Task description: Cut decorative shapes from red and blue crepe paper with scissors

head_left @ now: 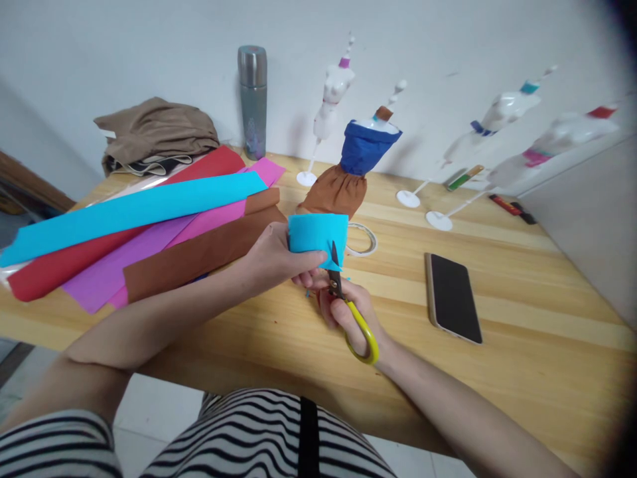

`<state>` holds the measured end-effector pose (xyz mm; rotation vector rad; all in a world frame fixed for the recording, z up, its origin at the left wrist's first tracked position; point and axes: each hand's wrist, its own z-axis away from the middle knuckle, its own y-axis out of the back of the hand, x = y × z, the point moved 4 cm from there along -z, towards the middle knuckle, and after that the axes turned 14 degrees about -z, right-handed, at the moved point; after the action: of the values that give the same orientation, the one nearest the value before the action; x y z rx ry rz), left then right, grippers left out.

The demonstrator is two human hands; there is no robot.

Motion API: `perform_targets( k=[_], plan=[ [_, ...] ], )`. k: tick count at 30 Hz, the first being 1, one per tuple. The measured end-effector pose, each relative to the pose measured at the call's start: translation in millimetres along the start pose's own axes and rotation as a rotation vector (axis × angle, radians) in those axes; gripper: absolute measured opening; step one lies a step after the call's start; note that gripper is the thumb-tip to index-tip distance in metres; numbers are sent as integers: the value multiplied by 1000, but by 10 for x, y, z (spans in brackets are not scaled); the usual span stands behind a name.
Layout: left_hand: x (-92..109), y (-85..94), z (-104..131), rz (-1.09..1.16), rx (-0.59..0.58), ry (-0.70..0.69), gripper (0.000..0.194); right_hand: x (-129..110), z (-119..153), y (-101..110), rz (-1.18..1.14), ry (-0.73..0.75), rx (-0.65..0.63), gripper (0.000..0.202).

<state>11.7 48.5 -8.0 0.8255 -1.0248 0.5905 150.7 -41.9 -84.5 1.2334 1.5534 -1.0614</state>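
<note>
A small bright blue piece of paper is pinched in my left hand, held above the table near its middle. My right hand is closed round the yellow handles of a pair of scissors. The dark scissor blades are a little apart, and one lies over the front of the blue paper at its lower right edge. Part of my right hand's fingers is hidden behind the scissors. Just behind the paper stands a small mannequin in a blue top and a brown gathered skirt.
Rolled coloured sheets and brown cloth lie left. A metal bottle stands at the back. White mannequins stand behind. A tape roll lies behind my hands, a phone right.
</note>
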Motion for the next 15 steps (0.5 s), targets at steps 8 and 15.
perform_targets(
  k=[8, 15],
  plan=[
    [4, -6, -15, 11, -12, -2, 20, 20, -1, 2, -2, 37, 2, 57],
    [6, -4, -7, 20, -31, -16, 23, -1, -5, -1, 0, 34, -6, 55]
  ],
)
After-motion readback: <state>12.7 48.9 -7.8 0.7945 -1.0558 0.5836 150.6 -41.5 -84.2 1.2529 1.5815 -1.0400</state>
